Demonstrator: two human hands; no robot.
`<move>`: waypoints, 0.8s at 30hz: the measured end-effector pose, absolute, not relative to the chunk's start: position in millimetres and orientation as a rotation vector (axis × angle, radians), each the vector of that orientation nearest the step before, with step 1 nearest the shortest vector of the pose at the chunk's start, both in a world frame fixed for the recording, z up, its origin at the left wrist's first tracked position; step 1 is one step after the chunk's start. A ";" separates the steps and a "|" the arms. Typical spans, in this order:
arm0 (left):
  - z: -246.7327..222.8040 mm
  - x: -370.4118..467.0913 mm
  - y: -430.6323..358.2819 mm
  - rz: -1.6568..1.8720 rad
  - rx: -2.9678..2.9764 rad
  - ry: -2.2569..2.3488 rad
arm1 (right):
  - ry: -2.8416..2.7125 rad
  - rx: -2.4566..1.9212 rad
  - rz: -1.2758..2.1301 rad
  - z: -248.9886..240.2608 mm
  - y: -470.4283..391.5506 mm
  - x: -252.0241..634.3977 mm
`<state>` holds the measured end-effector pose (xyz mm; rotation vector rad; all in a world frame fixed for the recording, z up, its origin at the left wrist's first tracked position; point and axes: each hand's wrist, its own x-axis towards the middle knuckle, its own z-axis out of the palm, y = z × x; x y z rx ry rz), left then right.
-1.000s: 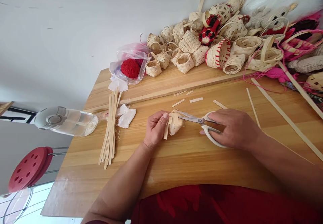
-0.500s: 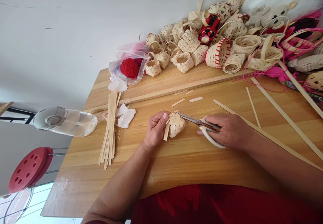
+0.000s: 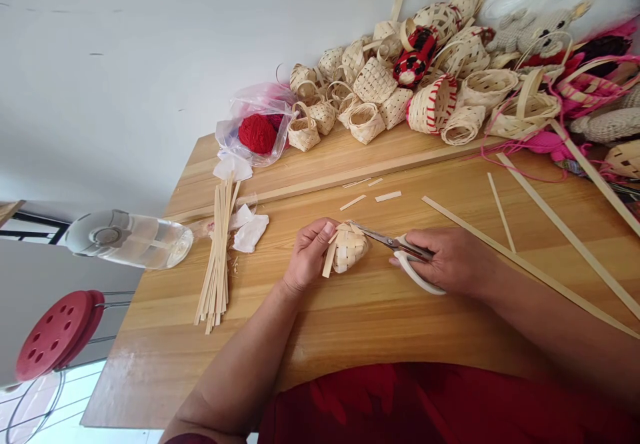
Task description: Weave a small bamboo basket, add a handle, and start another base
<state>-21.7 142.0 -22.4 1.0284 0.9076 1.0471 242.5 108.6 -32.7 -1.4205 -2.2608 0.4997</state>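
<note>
Near the middle of the table, my left hand (image 3: pixel 309 252) pinches a small woven basket (image 3: pixel 350 249) at its left side, thumb on top. A loose strip end (image 3: pixel 329 261) sticks down beside my thumb. My right hand (image 3: pixel 443 257) is wrapped round the handles of white-handled scissors (image 3: pixel 407 249). The scissor blades point left and reach the basket's upper edge. The blade tips lie against the weave, and whether a strip is between them is too small to tell.
A bundle of strips (image 3: pixel 217 257) and a water bottle (image 3: pixel 130 239) lie at the left. Woven baskets (image 3: pixel 367 123) crowd the back, beside red yarn (image 3: pixel 257 134) in a plastic bag. Cut scraps (image 3: pixel 388 197) lie beyond my hands, long strips (image 3: pixel 570 237) at the right.
The scissor blades look closer together at the basket's edge. A strip end that stuck out over the top of the basket no longer shows. Both hands have barely moved.
</note>
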 end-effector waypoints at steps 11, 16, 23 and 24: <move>-26.3 -23.7 145.0 1.033 0.897 0.889 | -2.242 -1.364 0.494 -33.5 105.5 237.0; -30.4 -24.5 148.1 1.033 0.839 0.906 | -2.224 -1.390 0.563 -35.1 107.0 238.1; -32.0 -21.7 149.7 1.160 0.631 0.865 | -2.111 -1.429 0.782 -30.7 108.1 239.4; -32.8 -21.4 149.6 1.165 0.608 0.850 | -2.102 -1.429 0.793 -30.2 108.0 239.4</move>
